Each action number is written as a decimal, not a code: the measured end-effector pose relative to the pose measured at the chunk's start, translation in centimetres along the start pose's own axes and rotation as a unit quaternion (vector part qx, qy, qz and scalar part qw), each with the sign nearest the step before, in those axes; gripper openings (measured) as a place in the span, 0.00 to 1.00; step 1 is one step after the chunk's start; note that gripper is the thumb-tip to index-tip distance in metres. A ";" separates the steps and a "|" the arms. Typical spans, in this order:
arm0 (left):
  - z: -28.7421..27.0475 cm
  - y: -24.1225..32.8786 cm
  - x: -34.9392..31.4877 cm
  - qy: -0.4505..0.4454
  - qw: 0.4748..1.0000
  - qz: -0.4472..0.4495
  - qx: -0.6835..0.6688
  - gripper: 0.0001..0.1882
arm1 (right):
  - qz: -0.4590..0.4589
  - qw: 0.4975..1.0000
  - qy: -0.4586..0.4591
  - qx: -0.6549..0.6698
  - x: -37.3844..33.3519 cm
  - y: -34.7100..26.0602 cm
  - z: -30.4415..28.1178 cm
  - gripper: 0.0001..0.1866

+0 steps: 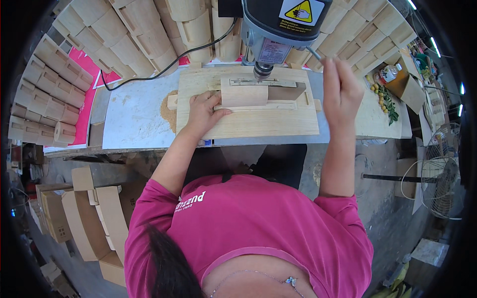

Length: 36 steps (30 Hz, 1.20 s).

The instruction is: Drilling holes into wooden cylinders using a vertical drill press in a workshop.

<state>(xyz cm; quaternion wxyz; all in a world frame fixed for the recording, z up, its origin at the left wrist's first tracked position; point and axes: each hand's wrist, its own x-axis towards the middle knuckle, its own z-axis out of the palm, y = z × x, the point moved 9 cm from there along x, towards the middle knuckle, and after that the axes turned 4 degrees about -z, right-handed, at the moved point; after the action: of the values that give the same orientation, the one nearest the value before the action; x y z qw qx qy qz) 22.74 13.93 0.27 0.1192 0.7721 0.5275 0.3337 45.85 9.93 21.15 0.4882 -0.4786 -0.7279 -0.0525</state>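
My left hand (pixel 202 113) grips the left end of a pale wooden block (pixel 242 96), its thumb along the near side. The rounded block sits in a wooden jig on a flat board (pixel 248 130). A flat grey metal piece (pixel 286 92) extends from its right end. Above the jig hangs a drill press (pixel 279 25), its chuck (pixel 262 70) just over the block's far side; whether the bit touches the wood cannot be made out. My raised right hand (pixel 342 92) is closed around the drill press's metal lever (pixel 313 52).
Stacked wooden cylinders with cut slots (pixel 141 35) line the bench's back and left side. A black cable (pixel 171 64) crosses the bench near sawdust (pixel 169 113). At right lie small yellow fruits (pixel 381 98) beside an open carton (pixel 408 89). A fan (pixel 439 171) stands right; cardboard boxes (pixel 84 218) lie lower left.
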 end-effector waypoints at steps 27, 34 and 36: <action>2.4 3.2 1.4 0.043 0.999 0.021 0.017 0.26 | -0.013 0.995 0.063 -0.072 12.0 3.1 2.0 0.15; 2.8 2.9 1.5 0.025 0.999 0.011 0.018 0.26 | -0.059 0.996 0.064 -0.019 8.0 1.5 -0.7 0.13; 2.6 2.2 0.9 0.027 0.999 -0.004 0.023 0.26 | -0.046 0.998 0.044 0.004 5.1 0.9 -0.3 0.13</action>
<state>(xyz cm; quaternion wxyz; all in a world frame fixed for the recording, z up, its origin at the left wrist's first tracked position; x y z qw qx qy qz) 26.20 14.29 -0.17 0.0886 0.7632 0.5413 0.3414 46.35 13.59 24.85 0.5185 -0.4402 -0.7272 -0.0928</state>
